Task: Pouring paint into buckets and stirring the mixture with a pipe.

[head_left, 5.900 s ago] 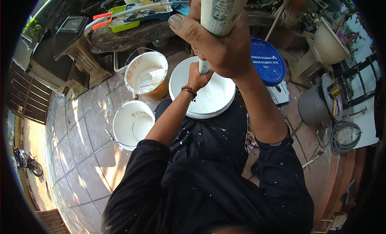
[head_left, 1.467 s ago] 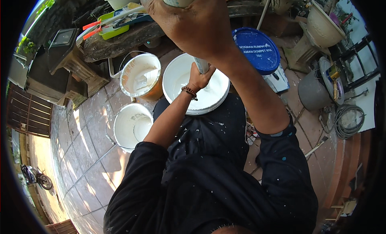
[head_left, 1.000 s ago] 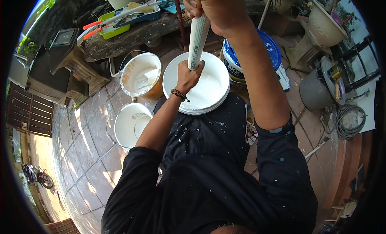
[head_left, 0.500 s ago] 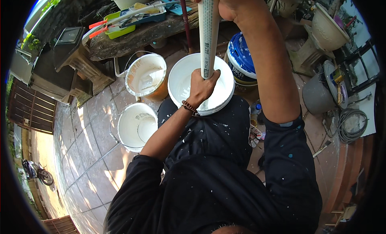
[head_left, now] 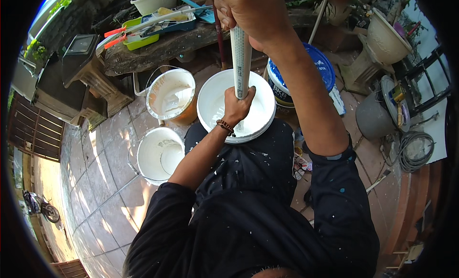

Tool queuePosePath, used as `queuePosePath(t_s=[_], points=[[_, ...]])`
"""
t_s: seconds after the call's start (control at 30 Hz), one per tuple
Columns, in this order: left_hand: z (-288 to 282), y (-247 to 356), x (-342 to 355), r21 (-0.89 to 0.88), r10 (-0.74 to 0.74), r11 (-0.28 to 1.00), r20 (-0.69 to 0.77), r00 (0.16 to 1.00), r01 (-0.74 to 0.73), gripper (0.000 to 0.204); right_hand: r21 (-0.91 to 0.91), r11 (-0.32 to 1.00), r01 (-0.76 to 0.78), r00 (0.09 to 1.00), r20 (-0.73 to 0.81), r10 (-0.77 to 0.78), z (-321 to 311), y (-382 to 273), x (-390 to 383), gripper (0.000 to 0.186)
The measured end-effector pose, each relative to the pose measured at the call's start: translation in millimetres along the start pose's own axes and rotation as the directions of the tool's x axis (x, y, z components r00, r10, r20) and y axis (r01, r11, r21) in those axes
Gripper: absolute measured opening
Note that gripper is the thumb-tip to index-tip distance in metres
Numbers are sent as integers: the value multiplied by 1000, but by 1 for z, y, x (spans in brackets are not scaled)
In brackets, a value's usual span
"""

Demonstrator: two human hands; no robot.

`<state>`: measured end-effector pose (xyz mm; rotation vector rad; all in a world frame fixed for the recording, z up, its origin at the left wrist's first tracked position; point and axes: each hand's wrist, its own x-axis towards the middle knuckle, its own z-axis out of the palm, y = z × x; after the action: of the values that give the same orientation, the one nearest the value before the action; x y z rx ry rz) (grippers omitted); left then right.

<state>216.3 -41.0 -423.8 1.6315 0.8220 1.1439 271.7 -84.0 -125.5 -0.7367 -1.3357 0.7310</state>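
A pale grey-white plastic pipe with printing along its side [head_left: 241, 58] stands nearly upright over a white bucket [head_left: 202, 103] between my knees. My left hand [head_left: 237, 106], with a beaded bracelet at its wrist, is closed round the pipe's lower part, over the bucket's mouth. Higher up, my right hand [head_left: 253, 17] grips the same pipe, its fingers curled about it near the top edge of the picture. White liquid, like paint, coats the inside of the bucket. What lies below my left fist is partly hidden by the hand.
An orange-sided bucket [head_left: 191, 108] and another white bucket [head_left: 143, 156] stand to the left. Behind my right forearm is a blue-lidded paint pail [head_left: 318, 63]. A wooden bench [head_left: 143, 55] carries trays and tools. At right are a grey bucket [head_left: 375, 118] and coiled hose [head_left: 416, 151].
My right hand has come lower in the picture, covering more of the pipe's upper part. My left hand keeps its grip. The whole view has shifted slightly.
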Motion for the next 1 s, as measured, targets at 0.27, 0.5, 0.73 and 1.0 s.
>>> queuePosePath(t_s=[0.27, 0.5, 0.73, 1.0], points=[[-3, -11, 33, 47, 119, 992, -31, 992, -117, 37, -211, 925, 317, 941, -50, -334, 3, 22, -9, 16], [-7, -23, 53, 42, 299, 954, -123, 946, -296, 38, -330, 875, 355, 932, 198, -303, 5, 31, -17, 34], [-8, -19, 44, 102, 189, 979, -122, 974, -177, 42, -6, 978, 206, 966, 160, -203, -5, 22, -25, 14], [-18, 9, 17, 138, -50, 989, -90, 995, 63, 46, 77, 997, -12, 990, 139, 2, -1, 4, -6, 17]])
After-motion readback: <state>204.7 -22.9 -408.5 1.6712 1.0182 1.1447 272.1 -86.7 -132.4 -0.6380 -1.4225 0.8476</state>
